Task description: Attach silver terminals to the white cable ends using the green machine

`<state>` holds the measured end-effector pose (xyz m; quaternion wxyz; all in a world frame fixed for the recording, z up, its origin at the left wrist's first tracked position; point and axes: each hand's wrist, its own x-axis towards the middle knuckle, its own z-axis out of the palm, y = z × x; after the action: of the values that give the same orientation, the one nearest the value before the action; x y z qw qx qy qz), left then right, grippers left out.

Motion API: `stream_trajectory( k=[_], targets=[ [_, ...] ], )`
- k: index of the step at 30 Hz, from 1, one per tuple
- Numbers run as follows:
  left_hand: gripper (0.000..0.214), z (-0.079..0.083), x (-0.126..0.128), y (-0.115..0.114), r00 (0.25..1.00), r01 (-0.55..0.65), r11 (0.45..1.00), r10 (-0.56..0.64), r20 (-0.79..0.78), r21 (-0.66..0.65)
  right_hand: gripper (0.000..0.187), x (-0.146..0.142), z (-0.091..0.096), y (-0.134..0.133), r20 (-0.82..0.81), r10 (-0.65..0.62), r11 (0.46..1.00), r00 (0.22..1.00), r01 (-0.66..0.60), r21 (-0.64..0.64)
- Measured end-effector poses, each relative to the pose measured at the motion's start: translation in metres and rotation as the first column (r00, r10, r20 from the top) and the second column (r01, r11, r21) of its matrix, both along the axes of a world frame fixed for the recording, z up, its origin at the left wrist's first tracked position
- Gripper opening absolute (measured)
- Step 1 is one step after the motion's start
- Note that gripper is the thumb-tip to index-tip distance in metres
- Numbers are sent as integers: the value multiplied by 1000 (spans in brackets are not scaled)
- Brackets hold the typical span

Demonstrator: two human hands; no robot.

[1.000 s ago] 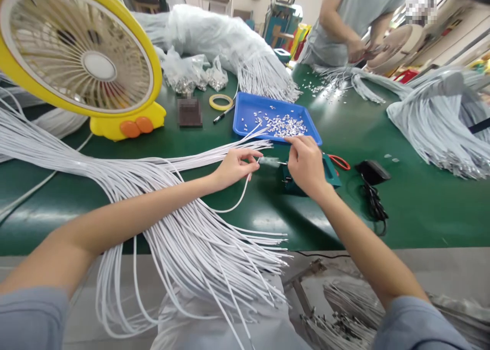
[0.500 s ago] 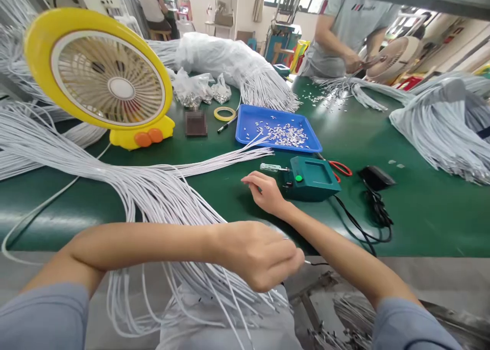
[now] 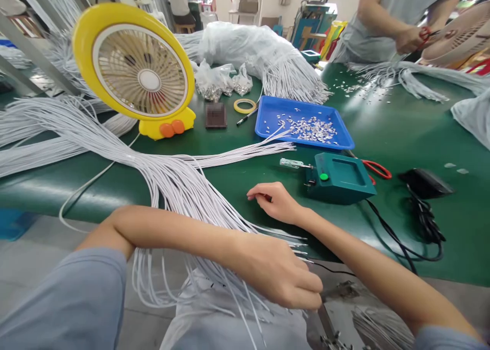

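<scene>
My left hand (image 3: 285,273) is closed over the front edge of the table, knuckles up, among the white cables (image 3: 179,181). Its curled fingers hide whatever they hold. Farther forward, just above the green tabletop, is my right hand (image 3: 276,202), fingers bent and tips together; I cannot make out anything in them. To its right sits a small green machine (image 3: 342,179) with a bright green button and a clear-handled screwdriver (image 3: 294,163) at its left side. Several cable ends show between my hands.
A blue tray (image 3: 268,128) holds many small metal terminals. A yellow fan (image 3: 133,69), a tape roll (image 3: 245,105), a pen (image 3: 246,117) and red-handled scissors (image 3: 377,169) lie around. A black adapter (image 3: 424,181) with its cord is on the right. Across the table a co-worker (image 3: 406,26) handles scissors.
The view has swung left, so the table's things appear farther right. My left hand has moved slightly toward me, and cable ends now show beyond it. My right hand keeps its bent-finger pose.
</scene>
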<state>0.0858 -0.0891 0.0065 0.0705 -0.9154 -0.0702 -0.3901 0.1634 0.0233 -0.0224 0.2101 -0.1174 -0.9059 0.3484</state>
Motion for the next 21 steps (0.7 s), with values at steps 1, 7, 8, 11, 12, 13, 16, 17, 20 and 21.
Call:
stream_trajectory(
  k=[1, 7, 8, 11, 12, 13, 16, 17, 20, 21],
  targets=[
    [19, 2, 0, 3, 1000, 18, 1000, -18, -12, 17, 30, 1, 3, -4, 21, 31, 1000, 999, -30, -8],
    [28, 43, -55, 61, 750, -642, 743, 555, -361, -191, 25, 3, 10, -13, 95, 190, 982, 977, -189, -25],
    [30, 48, -72, 75, 563, -819, 533, 677, -474, -212, 27, 3, 9, -13, 101, 209, 977, 973, -204, -60],
    [25, 54, -118, 112, 187, -981, 75, 638, -747, -181, 30, 2, 6, -12, 115, 247, 957, 962, -224, -182],
    [24, 52, -130, 121, 156, -985, 30, 602, -783, -173, 30, 2, 6, -12, 116, 249, 952, 962, -221, -212],
    [23, 49, -140, 128, 145, -985, 6, 571, -808, -172, 30, 1, 6, -12, 117, 248, 949, 962, -217, -229],
    [22, 40, -156, 137, 176, -980, 13, 511, -841, -197, 30, 2, 6, -11, 119, 253, 941, 960, -215, -262],
    [22, 38, -158, 138, 190, -978, 22, 499, -846, -207, 30, 2, 6, -11, 121, 254, 939, 960, -215, -269],
    [23, 35, -156, 137, 216, -974, 50, 484, -848, -220, 29, 2, 5, -11, 120, 252, 935, 960, -210, -287],
    [23, 35, -155, 136, 223, -973, 63, 485, -846, -221, 29, 2, 5, -11, 119, 250, 934, 961, -206, -292]
  ],
)
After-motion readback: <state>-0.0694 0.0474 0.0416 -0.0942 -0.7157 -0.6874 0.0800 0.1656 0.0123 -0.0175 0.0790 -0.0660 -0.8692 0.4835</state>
